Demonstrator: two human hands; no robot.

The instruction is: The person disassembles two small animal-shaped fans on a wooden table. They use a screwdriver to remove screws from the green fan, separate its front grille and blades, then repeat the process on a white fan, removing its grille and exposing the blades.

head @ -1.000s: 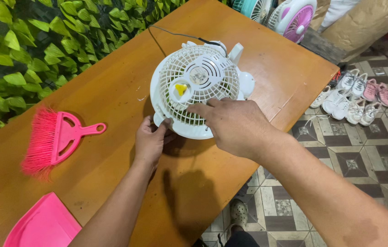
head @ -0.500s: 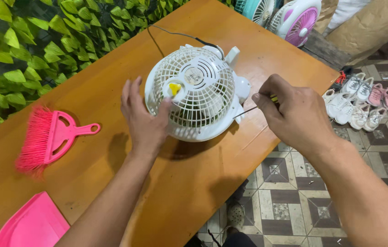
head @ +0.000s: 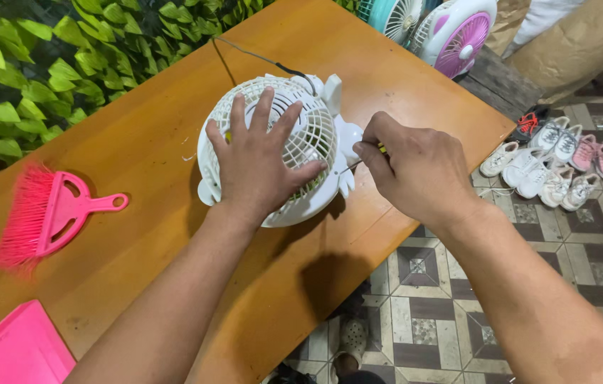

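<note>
A small white fan [head: 319, 139] lies grille-up on the wooden table [head: 173, 142], its black cord running off toward the far side. My left hand [head: 258, 160] rests flat on the grille with the fingers spread. At the fan's right rim my right hand [head: 415, 167] is closed around a thin screwdriver [head: 353, 164] with a yellow handle, whose metal tip touches the fan's edge.
A pink hand brush [head: 49, 213] and a pink dustpan [head: 13, 352] lie at the table's left. Two more fans, teal [head: 394, 16] and pink-white [head: 461, 32], stand at the far end. Several shoes [head: 550, 160] sit on the tiled floor to the right. Green foliage lines the left side.
My left hand has moved from the fan's near rim onto the top of the grille. My right hand left the grille, drew back to the right, and now holds the screwdriver at the fan's edge.
</note>
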